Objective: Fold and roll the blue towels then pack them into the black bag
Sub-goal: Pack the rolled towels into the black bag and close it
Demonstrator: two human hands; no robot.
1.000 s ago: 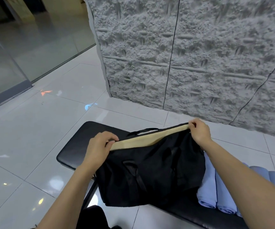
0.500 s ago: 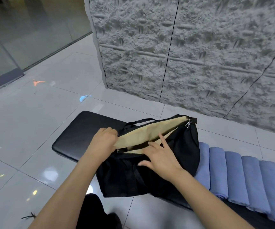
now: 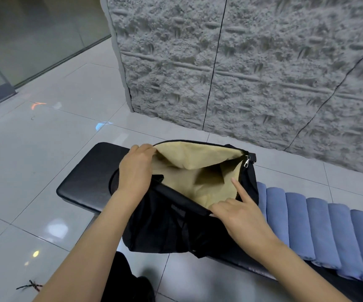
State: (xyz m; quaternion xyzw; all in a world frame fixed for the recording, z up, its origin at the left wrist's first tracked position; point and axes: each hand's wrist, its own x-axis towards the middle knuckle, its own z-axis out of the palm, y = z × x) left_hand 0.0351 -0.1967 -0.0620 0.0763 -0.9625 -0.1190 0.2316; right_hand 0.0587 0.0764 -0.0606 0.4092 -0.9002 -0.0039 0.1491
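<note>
So the black bag [image 3: 165, 232] sits on a dark padded bench [image 3: 84, 177] with its front side hanging a bit over the near edge. It's unzipped and spread wide, so you see right into the tan lining [image 3: 198, 162]. Nothing I can make out inside it. The silver zipper pulls [image 3: 246, 161] dangle at the bag's right end.

The left hand [image 3: 136, 171] is at the bag's left end, fingers curled over the rim of the opening and grasping it. The right hand [image 3: 239, 216] is on the bag's near rim: the thumb lies along the black edge and the index finger sticks out straight over the lining. The other fingers are tucked out of sight, so I honestly can't tell if that hand is pinching the rim or just resting on it.

The blue towels [image 3: 320, 232] are all rolled and lined up side by side on the bench just right of the bag, the nearest roll touching its right side. None of them is in the bag.

Behind the bag is a rough grey wall [image 3: 263, 73], and to its left is shiny tiled floor [image 3: 45, 149].
</note>
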